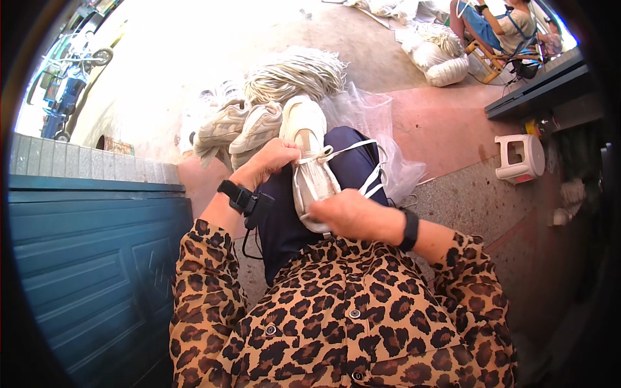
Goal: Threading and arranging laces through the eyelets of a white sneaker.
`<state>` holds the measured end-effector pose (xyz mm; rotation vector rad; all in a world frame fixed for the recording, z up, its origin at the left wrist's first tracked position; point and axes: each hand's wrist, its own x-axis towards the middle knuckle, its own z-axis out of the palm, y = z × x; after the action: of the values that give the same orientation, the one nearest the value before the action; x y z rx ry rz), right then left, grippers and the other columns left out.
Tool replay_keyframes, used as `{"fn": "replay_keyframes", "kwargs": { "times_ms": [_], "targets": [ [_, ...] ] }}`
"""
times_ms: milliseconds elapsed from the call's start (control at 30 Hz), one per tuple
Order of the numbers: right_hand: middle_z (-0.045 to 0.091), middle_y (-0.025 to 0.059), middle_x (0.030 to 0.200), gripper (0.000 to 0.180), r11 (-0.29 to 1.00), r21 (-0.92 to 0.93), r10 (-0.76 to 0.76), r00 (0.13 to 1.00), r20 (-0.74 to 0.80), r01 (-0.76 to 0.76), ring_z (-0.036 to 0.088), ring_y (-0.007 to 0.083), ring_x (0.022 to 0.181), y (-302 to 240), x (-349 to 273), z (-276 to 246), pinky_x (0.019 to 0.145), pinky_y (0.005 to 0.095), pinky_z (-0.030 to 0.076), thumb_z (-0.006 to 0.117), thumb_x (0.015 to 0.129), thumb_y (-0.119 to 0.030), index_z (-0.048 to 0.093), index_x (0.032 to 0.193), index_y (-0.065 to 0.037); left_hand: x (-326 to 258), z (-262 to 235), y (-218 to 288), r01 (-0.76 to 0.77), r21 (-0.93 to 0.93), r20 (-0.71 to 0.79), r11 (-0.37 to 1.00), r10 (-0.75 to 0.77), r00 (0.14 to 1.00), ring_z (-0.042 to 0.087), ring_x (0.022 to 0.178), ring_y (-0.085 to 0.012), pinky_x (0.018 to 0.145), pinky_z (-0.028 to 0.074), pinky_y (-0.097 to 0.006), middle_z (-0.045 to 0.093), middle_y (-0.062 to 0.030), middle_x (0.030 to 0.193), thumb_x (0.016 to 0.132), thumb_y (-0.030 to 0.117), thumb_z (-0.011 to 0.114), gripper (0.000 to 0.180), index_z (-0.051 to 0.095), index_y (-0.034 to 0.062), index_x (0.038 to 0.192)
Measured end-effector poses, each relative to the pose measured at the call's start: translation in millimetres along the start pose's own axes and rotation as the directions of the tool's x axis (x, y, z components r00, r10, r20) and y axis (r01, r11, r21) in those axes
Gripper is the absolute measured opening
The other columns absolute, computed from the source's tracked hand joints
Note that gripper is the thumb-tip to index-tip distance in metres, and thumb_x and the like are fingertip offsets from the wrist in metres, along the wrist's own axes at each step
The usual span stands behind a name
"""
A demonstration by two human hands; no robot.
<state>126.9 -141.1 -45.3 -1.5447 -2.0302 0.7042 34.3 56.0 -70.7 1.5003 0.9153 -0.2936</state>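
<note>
The pale shoe (pixel 315 184) rests on a dark-trousered lap (pixel 278 220), its lace (pixel 323 154) crossing the upper and trailing long loops to the right, so the lacing looks part done, with those loose lengths left to settle. The left hand (pixel 280 155) appears to pinch the lace at the shoe's left edge; the right hand (pixel 354 213) is curled and blurred over the near end, its grip impossible to tell. Clear plastic (pixel 401 169) spreads right of the lap and a rusty-looking bucket (pixel 115 145) stands far left, the contents of these 2 unclear.
</note>
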Motion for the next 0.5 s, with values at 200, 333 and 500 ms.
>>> {"fn": "replay_keyframes", "kwargs": {
  "times_ms": [200, 333, 500],
  "targets": [
    [0.055, 0.0167, 0.058, 0.012, 0.943, 0.316, -0.096, 0.994, -0.043, 0.105, 0.058, 0.0352, 0.057, -31.8, 16.7, 26.0, 0.053, 0.0428, 0.045, 0.055, 0.081, -0.015, 0.056, 0.082, -0.003, 4.9, 5.7, -7.6, -0.052, -0.005, -0.028, 0.999, 0.052, 0.998, 0.037, 0.05, -0.0048, 0.042, 0.027, -0.019, 0.045, 0.0058, 0.06, 0.073, 0.011, 0.052, 0.004, 0.055, 0.0097, 0.072],
    [0.055, 0.0182, 0.058, 0.011, 0.921, 0.373, -0.099, 0.994, -0.054, 0.112, 0.057, 0.0365, 0.058, -40.3, 22.6, 18.4, 0.053, 0.0437, 0.044, 0.055, 0.082, -0.014, 0.057, 0.084, -0.003, 4.2, 10.4, -4.3, -0.078, -0.013, -0.122, 0.997, 0.075, 0.99, 0.042, 0.053, -0.0065, 0.042, 0.034, -0.019, 0.048, 0.0012, 0.065, 0.074, 0.019, 0.064, 0.019, 0.05, 0.0072, 0.079],
    [0.056, 0.0172, 0.06, 0.012, 0.951, 0.292, -0.09, 0.995, -0.051, 0.101, 0.058, 0.0352, 0.059, -43.8, 21.8, -5.0, 0.054, 0.0427, 0.046, 0.054, 0.083, -0.015, 0.058, 0.087, -0.005, 12.1, 14.7, -7.0, -0.147, 0.194, -0.258, 0.97, 0.195, 0.946, 0.046, 0.052, -0.0083, 0.04, 0.037, -0.022, 0.051, -0.0023, 0.066, 0.07, 0.024, 0.072, 0.031, 0.048, 0.0062, 0.079]
  ]
}}
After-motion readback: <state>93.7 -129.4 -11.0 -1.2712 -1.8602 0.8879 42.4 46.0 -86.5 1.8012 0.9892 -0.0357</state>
